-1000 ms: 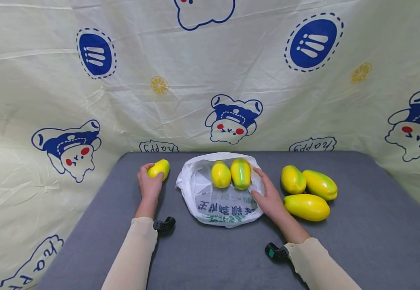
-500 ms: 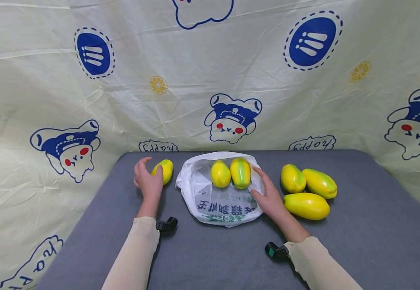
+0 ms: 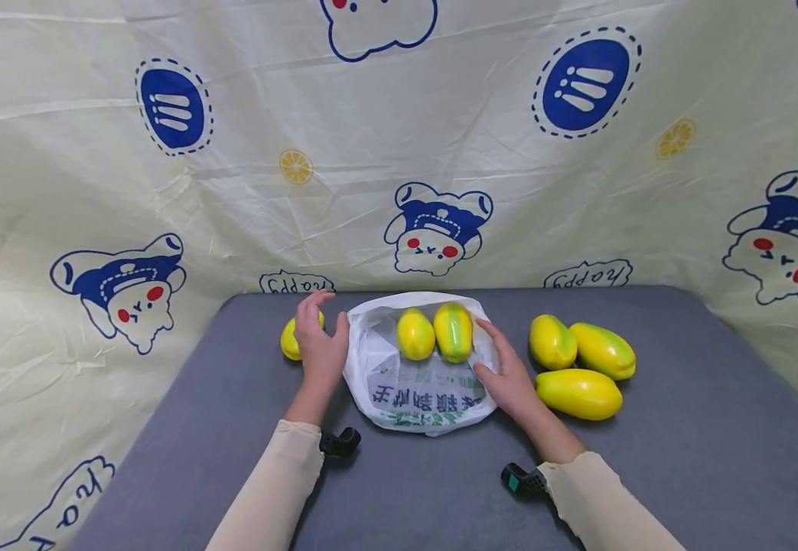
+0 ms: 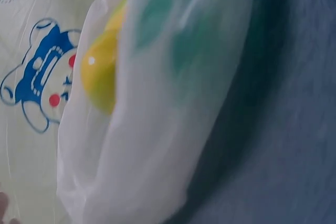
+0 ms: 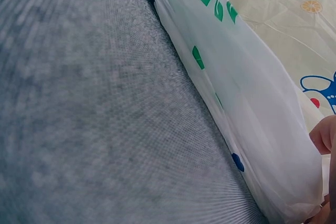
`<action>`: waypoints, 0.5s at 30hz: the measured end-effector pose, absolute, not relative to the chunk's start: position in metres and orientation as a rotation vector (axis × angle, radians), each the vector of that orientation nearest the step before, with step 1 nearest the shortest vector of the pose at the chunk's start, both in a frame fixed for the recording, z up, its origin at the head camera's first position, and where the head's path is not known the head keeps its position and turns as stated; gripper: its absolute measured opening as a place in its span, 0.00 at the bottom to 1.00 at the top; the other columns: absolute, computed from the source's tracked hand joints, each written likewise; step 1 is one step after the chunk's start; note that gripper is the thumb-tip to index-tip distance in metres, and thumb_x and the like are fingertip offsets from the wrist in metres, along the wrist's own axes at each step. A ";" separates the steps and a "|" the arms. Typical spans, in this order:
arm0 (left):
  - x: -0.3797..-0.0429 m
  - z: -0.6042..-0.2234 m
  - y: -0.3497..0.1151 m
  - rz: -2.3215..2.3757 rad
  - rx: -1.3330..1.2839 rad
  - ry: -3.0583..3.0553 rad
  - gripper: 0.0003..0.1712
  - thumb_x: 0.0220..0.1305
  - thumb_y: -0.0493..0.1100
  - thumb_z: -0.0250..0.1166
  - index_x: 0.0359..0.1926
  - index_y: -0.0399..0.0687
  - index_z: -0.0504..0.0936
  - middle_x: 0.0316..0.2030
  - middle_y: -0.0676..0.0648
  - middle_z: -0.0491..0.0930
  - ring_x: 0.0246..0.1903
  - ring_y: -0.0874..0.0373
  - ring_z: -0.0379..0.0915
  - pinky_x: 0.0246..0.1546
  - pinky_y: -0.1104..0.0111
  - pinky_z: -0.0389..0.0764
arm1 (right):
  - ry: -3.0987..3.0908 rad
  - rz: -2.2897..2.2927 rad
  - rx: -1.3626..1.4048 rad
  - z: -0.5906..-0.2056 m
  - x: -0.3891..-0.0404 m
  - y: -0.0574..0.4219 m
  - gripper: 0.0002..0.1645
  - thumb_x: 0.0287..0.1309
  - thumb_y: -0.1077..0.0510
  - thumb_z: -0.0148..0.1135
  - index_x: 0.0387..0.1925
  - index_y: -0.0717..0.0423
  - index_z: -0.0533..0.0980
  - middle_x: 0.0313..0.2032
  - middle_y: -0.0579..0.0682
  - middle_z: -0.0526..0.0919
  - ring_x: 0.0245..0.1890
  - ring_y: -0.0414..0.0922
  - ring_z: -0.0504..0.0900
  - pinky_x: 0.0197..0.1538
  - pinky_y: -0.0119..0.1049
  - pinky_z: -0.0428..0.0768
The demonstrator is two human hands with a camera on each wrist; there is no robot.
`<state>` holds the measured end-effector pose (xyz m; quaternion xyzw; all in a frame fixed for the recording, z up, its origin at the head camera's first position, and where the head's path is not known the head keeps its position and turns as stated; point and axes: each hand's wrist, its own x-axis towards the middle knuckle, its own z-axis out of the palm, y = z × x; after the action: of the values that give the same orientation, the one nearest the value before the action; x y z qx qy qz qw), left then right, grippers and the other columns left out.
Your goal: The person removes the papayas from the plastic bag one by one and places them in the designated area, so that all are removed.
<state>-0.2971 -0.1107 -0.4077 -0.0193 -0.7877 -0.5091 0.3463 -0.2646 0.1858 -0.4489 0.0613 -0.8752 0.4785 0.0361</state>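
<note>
While the left hand [image 3: 323, 348], fingers spread, hovers left of centre, partly hiding one yellow fruit [image 3: 290, 341], the right hand [image 3: 510, 380] grips the right rim of a white plastic bag [image 3: 379, 360] at mid-frame, two fruits [image 3: 415, 334] inside. Three more fruits [image 3: 579, 394] lie middle right. Whether the left hand touches the bag, I can't tell.

Fruits [image 3: 604, 352]: yellow, several flushed green; plastic bag [image 3: 426, 380]: white, printed with green leaves and dark lettering; table surface [image 3: 701, 459]: plain grey-blue. Backdrop sheet [image 3: 233, 176]: pale cream, patterned with blue-and-red cartoon figures, dash-ringed blue ovals, orange citrus slices, blue lettering. Sleeves [image 3: 268, 478]: cream; wrist devices [image 3: 343, 442]: black.
</note>
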 end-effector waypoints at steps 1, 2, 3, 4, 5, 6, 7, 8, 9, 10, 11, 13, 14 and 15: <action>-0.296 -0.408 -0.107 -1.340 -0.068 -2.078 0.19 0.64 0.35 0.62 0.56 0.41 0.76 0.61 0.42 0.73 0.66 0.48 0.65 0.72 0.51 0.62 | -2.687 1.470 0.189 -0.450 -0.264 0.186 0.44 0.67 0.59 0.54 0.78 0.32 0.49 0.80 0.54 0.49 0.78 0.61 0.50 0.74 0.68 0.51; -0.296 -0.409 -0.104 -1.359 -0.083 -2.111 0.19 0.64 0.35 0.62 0.57 0.41 0.76 0.61 0.43 0.73 0.66 0.48 0.65 0.72 0.52 0.63 | -2.687 1.472 0.188 -0.450 -0.264 0.186 0.44 0.67 0.59 0.54 0.78 0.32 0.49 0.80 0.54 0.49 0.78 0.61 0.50 0.74 0.68 0.51; -0.295 -0.409 -0.101 -1.380 -0.089 -2.147 0.20 0.65 0.36 0.62 0.58 0.43 0.76 0.61 0.43 0.72 0.66 0.48 0.65 0.72 0.53 0.64 | -2.687 1.473 0.187 -0.451 -0.264 0.186 0.44 0.67 0.59 0.54 0.78 0.31 0.48 0.80 0.54 0.49 0.78 0.61 0.50 0.74 0.68 0.51; -0.295 -0.409 -0.097 -1.401 -0.092 -2.180 0.20 0.65 0.37 0.62 0.58 0.44 0.75 0.61 0.44 0.72 0.65 0.48 0.66 0.71 0.52 0.65 | -2.686 1.475 0.187 -0.451 -0.264 0.186 0.45 0.67 0.59 0.54 0.78 0.31 0.48 0.80 0.53 0.49 0.78 0.61 0.50 0.74 0.68 0.51; -0.295 -0.409 -0.094 -1.423 -0.097 -2.223 0.21 0.65 0.39 0.62 0.59 0.46 0.75 0.62 0.44 0.71 0.65 0.47 0.66 0.71 0.52 0.66 | -2.681 1.481 0.191 -0.451 -0.264 0.186 0.45 0.67 0.59 0.54 0.78 0.31 0.48 0.80 0.53 0.49 0.78 0.61 0.50 0.74 0.68 0.51; -0.295 -0.408 -0.090 -1.447 -0.101 -2.267 0.22 0.66 0.40 0.62 0.60 0.48 0.74 0.62 0.45 0.70 0.65 0.47 0.65 0.70 0.51 0.67 | -2.672 1.483 0.198 -0.452 -0.264 0.186 0.45 0.67 0.60 0.54 0.78 0.32 0.49 0.80 0.54 0.49 0.78 0.61 0.51 0.74 0.68 0.51; -0.295 -0.407 -0.087 -1.467 -0.101 -2.306 0.22 0.66 0.41 0.62 0.61 0.49 0.73 0.63 0.45 0.69 0.65 0.47 0.65 0.70 0.51 0.67 | -2.665 1.484 0.206 -0.452 -0.265 0.186 0.45 0.67 0.60 0.54 0.78 0.32 0.49 0.79 0.54 0.49 0.78 0.61 0.51 0.74 0.68 0.51; -0.296 -0.406 -0.083 -1.484 -0.106 -2.338 0.23 0.66 0.42 0.62 0.62 0.50 0.73 0.63 0.45 0.69 0.65 0.46 0.66 0.69 0.50 0.68 | -2.658 1.485 0.212 -0.452 -0.265 0.186 0.45 0.67 0.60 0.55 0.78 0.33 0.49 0.79 0.54 0.49 0.78 0.61 0.51 0.74 0.68 0.51; -0.297 -0.406 -0.080 -1.495 -0.112 -2.373 0.24 0.66 0.43 0.62 0.63 0.50 0.72 0.63 0.44 0.69 0.64 0.45 0.66 0.68 0.49 0.69 | -2.653 1.484 0.218 -0.451 -0.265 0.185 0.45 0.66 0.60 0.54 0.78 0.34 0.49 0.79 0.55 0.49 0.78 0.61 0.51 0.75 0.67 0.51; -0.298 -0.405 -0.077 -1.511 -0.118 -2.401 0.25 0.67 0.44 0.62 0.64 0.50 0.71 0.64 0.44 0.68 0.64 0.45 0.66 0.67 0.49 0.70 | -2.647 1.485 0.222 -0.451 -0.266 0.185 0.45 0.66 0.61 0.54 0.78 0.34 0.50 0.79 0.55 0.50 0.78 0.61 0.51 0.75 0.67 0.51; -0.299 -0.404 -0.074 -1.525 -0.124 -2.423 0.26 0.67 0.44 0.62 0.65 0.49 0.70 0.64 0.43 0.68 0.64 0.44 0.65 0.66 0.49 0.70 | -2.643 1.485 0.225 -0.451 -0.266 0.185 0.44 0.66 0.61 0.54 0.78 0.35 0.50 0.79 0.55 0.50 0.78 0.61 0.51 0.75 0.67 0.52; -0.301 -0.404 -0.068 -1.555 -0.118 -2.451 0.28 0.67 0.45 0.63 0.65 0.48 0.69 0.64 0.42 0.69 0.64 0.44 0.65 0.66 0.49 0.70 | -2.640 1.485 0.225 -0.451 -0.266 0.185 0.44 0.66 0.61 0.54 0.78 0.35 0.50 0.79 0.55 0.50 0.78 0.61 0.51 0.75 0.66 0.52; -0.303 -0.404 -0.065 -1.569 -0.114 -2.463 0.28 0.67 0.45 0.63 0.66 0.47 0.68 0.64 0.42 0.69 0.65 0.44 0.65 0.65 0.49 0.70 | -2.641 1.485 0.225 -0.451 -0.266 0.184 0.44 0.66 0.61 0.54 0.78 0.36 0.50 0.79 0.55 0.50 0.78 0.61 0.51 0.75 0.66 0.52; -0.304 -0.405 -0.063 -1.591 -0.108 -2.473 0.29 0.67 0.46 0.63 0.66 0.47 0.68 0.64 0.42 0.69 0.65 0.44 0.65 0.65 0.49 0.70 | -2.641 1.485 0.225 -0.452 -0.266 0.184 0.44 0.66 0.61 0.55 0.78 0.36 0.50 0.79 0.55 0.50 0.78 0.60 0.52 0.75 0.66 0.52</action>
<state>-0.3036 -0.0626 -0.4047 -0.0367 -0.8364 -0.5378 0.0993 -0.2662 0.1843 -0.4519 0.0740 -0.8681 0.4881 0.0515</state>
